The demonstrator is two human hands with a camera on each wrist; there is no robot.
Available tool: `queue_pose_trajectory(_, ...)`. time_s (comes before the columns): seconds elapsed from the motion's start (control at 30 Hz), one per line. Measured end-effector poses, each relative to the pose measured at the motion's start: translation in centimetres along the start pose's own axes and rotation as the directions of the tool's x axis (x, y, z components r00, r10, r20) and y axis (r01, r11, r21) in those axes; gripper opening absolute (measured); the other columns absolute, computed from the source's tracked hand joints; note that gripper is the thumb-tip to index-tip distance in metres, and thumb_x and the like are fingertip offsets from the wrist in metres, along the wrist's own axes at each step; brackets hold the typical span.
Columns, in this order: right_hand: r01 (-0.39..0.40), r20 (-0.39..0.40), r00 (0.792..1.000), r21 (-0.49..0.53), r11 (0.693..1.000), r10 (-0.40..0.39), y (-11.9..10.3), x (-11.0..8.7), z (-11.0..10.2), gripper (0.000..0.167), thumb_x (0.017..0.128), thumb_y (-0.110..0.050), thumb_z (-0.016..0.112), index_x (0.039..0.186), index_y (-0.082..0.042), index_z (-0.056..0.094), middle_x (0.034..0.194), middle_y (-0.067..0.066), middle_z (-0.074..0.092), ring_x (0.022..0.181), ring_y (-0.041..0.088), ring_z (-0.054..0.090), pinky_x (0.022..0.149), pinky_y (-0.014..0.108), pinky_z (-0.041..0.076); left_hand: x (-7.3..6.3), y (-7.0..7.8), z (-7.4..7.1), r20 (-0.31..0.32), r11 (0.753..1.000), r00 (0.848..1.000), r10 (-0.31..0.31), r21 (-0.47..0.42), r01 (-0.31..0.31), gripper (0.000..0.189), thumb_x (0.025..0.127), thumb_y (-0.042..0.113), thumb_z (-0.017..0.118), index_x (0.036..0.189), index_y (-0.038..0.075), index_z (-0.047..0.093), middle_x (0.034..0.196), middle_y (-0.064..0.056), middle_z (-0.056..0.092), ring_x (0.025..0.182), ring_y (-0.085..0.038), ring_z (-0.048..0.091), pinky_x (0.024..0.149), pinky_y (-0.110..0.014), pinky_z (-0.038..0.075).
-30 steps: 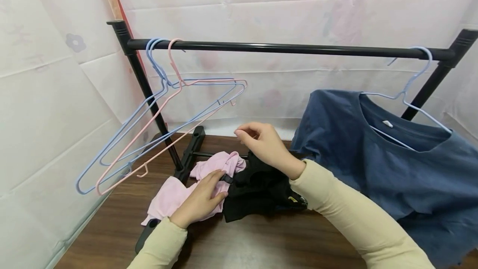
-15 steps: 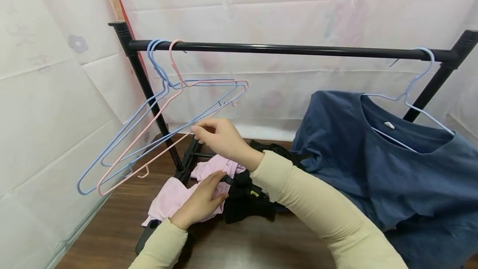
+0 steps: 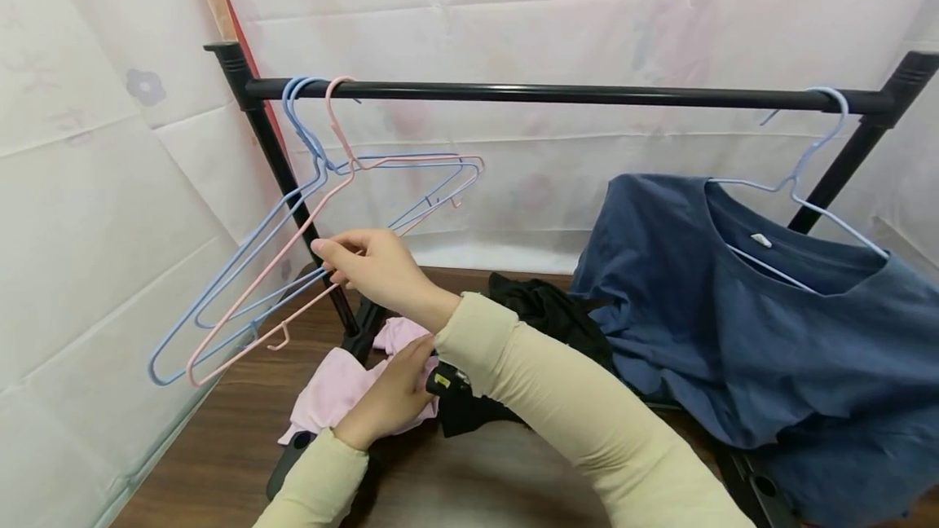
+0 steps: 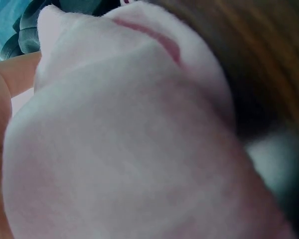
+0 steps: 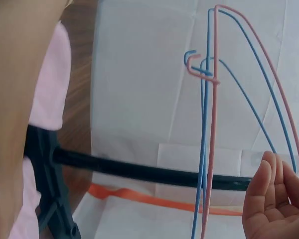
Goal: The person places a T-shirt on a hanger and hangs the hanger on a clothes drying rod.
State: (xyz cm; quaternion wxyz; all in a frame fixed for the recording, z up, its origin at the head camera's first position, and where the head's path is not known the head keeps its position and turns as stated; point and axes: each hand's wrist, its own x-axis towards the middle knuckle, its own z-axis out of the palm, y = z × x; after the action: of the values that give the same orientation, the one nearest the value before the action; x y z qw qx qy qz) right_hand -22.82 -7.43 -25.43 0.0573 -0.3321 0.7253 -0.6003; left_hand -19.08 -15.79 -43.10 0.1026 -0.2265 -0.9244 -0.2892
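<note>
My left hand (image 3: 392,398) rests on a crumpled pink garment (image 3: 333,389), its fingers extended; the cloth fills most of the left wrist view (image 4: 124,139). My right hand (image 3: 374,267) is raised at the left, by the lower bars of the hangers. One pink hanger (image 5: 213,129) and blue hangers (image 3: 299,125) hang there from the rack's black rod (image 3: 572,94). In the right wrist view the right fingers (image 5: 276,184) are loosely bent with nothing visible in them, close to the hangers. Whether they touch a bar, I cannot tell.
A black garment (image 3: 546,312) lies beside the pink one on the wooden table (image 3: 242,422). At the right, a dark blue T-shirt (image 3: 660,267) hangs on a light blue hanger (image 3: 810,151). The rack's black post (image 3: 271,145) stands at the left, with white sheeting behind.
My right hand has moved left from above the black garment to the hangers. The left hand has stayed on the pink garment. The hangers have not visibly moved.
</note>
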Motion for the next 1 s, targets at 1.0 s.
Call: queue_pose_trajectory(1.0,-0.045,-0.015,0.999,0.257,0.965,0.050,-0.8,0.3,2.7,0.027,0.099,-0.023,0.059,0.118,-0.007,0.066,0.101,0.013,0.071,0.082,0.019,0.069,0.074,0.026,0.058,0.2,-0.5,0.4,-0.164,0.950,0.936,0.311,0.056,-0.306,0.044,0.077,0.004,0.064,0.121,0.007,0.059,0.122,-0.006,0.061,0.112,-0.017,0.055,0.097,-0.039,0.046)
